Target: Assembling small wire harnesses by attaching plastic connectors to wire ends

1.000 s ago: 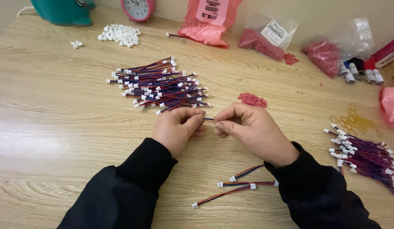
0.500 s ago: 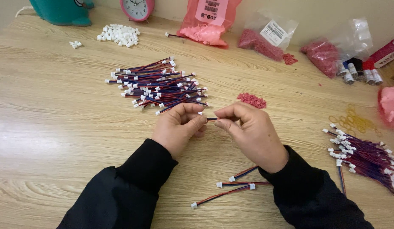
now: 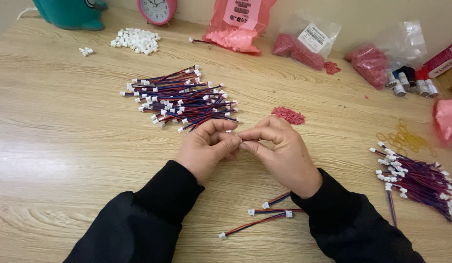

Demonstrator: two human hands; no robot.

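A pale wooden table (image 3: 65, 146) carries everything, laid out so that stock sits within reach of the person seated at its near edge; the largest heap, a loose pile of red-and-blue wire leads (image 3: 179, 100) with white plugs, lies just beyond the hands, handy for the next pick; a tidier bundle of leads (image 3: 421, 180) lies at the right, apart from the first, which suggests a separate lot; along the far edge stand pink bags of small parts (image 3: 238, 27), a teal container (image 3: 70, 12), a pink clock (image 3: 157, 9) and a scatter of white plastic housings (image 3: 136, 40), all pushed back out of the working space; three single leads (image 3: 265, 214) lie near the body between the black sleeves; a little mound of red beads (image 3: 289, 115) rests just beyond the right hand.

The left hand (image 3: 206, 151) and the right hand (image 3: 279, 153) meet at the fingertips in the middle of the table, both pinched on one short wire lead (image 3: 243, 141), most of it hidden by the fingers; holding it from both ends keeps so small a piece steady and close under the eyes.
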